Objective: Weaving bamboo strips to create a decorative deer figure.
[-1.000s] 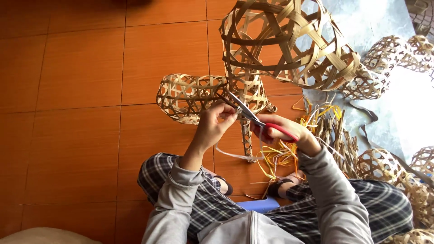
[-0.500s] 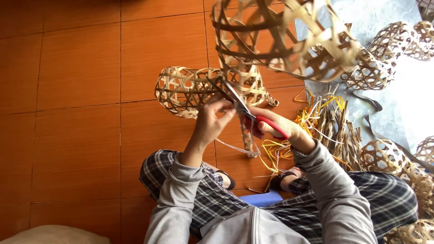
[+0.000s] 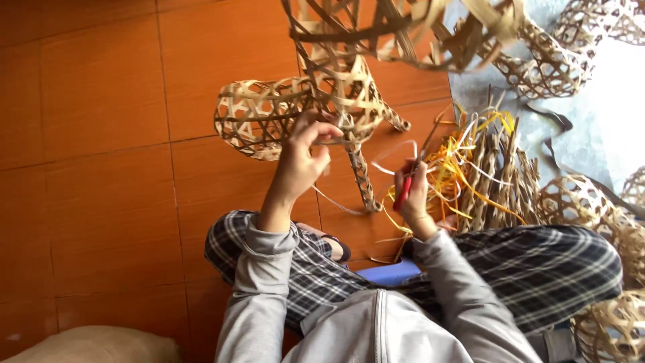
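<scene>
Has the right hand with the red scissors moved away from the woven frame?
Yes. The right hand drew the red scissors back from the woven frame, toward the strip pile.

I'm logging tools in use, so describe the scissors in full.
The scissors have red handles and thin dark blades. The right hand grips the handles, so most of them are hidden. The blades point up and slightly right, toward the pile of yellow and pale strips; whether they are parted cannot be told. They are held above the tiled floor, apart from the woven figure that the left hand touches.
</scene>
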